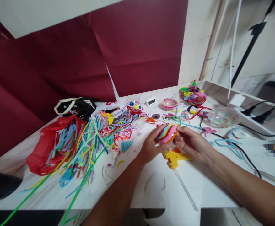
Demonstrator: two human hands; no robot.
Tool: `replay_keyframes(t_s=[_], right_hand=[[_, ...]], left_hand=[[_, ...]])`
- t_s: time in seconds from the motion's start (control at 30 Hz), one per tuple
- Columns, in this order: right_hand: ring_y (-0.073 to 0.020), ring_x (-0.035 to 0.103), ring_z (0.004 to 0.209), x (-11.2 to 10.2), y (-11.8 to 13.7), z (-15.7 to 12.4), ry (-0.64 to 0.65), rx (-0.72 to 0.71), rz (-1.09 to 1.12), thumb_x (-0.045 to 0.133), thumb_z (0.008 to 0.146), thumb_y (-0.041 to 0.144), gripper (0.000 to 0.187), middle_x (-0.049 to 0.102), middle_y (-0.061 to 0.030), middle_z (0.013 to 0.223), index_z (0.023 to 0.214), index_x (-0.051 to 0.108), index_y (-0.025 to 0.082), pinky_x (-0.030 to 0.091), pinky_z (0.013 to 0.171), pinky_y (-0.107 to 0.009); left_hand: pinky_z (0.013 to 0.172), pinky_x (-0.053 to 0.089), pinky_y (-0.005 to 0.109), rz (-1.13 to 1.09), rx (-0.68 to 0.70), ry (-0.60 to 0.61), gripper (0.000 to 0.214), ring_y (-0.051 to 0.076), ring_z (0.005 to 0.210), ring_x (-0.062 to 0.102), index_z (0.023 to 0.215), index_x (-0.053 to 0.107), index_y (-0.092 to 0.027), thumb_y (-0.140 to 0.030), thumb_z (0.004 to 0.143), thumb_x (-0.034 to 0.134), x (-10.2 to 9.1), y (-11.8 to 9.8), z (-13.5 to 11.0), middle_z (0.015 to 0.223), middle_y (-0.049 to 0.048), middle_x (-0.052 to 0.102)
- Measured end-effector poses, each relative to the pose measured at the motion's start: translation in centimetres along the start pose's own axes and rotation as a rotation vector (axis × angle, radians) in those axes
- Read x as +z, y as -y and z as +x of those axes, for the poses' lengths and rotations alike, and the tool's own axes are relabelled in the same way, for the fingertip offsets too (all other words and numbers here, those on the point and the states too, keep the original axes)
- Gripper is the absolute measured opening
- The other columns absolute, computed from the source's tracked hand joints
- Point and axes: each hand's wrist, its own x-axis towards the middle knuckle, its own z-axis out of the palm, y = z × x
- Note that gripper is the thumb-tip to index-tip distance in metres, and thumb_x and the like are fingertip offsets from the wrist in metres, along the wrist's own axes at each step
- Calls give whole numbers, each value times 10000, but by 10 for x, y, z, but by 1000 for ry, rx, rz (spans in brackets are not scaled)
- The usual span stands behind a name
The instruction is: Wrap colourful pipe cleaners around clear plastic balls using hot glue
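Both my hands hold a small ball (167,133) wrapped in colourful pipe cleaners, pink, red, yellow and blue, just above the white table (151,188). My left hand (151,145) grips its left side with curled fingers. My right hand (189,142) pinches its right side. Under my hands lies a yellow glue gun (175,157) with a clear glue stick (186,190) pointing toward the near edge.
A big loose pile of pipe cleaners (85,141) spills from a red plastic bag (46,142) at left. A black bag (77,106), decorated balls (195,95), a clear ball (223,116), a small white clock (151,101) and black cables (245,153) lie further back and right.
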Motion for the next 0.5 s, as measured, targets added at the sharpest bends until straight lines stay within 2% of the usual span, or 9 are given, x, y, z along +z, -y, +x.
replay_keyframes(t_s=[0.13,0.27,0.5], right_hand=[[-45,518,453,1,1,-3,-23,44,22,775,698,166,139,620,13,576,713,641,132,473,448,-134],[-76,585,472,1,2,-5,-19,50,-36,748,760,206,98,679,-16,633,773,671,147,511,448,-152],[-77,608,477,3,2,-7,-2,36,-71,760,757,229,121,692,-27,638,729,681,142,522,438,-138]], left_hand=[[1091,402,423,18,14,1,686,296,1325,450,1371,487,-270,-265,739,753,-1,1,1,1434,92,484],[1101,388,415,11,-2,-9,677,284,1320,455,1387,466,-260,-271,763,729,0,-1,1,1429,99,489],[1082,408,413,-89,-42,-34,689,289,1291,485,1373,484,-266,-280,737,750,5,-4,0,1377,77,538]])
